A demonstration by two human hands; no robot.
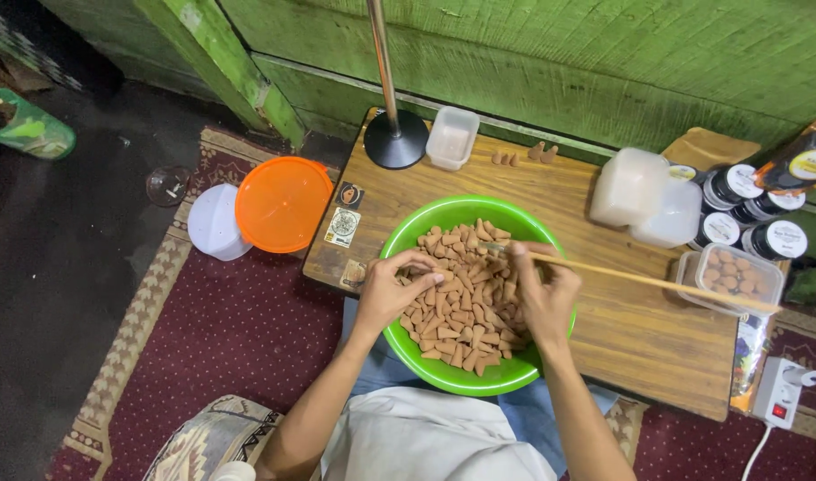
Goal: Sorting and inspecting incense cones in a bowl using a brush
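A green bowl (426,230) heaped with brown cones (461,294) sits on the low wooden table (639,330), right under both sets of fingers. The left hand (392,289) reaches into the pile, fingertips curled and pinched on a cone. The right hand (543,294) is closed around a thin wooden stick (657,281), which runs from its fingers out rightward over a clear box of cones (731,278). Beyond the fingers stand a lamp base (395,139) and an empty tub (451,137); left of them lies an orange lid (283,203)
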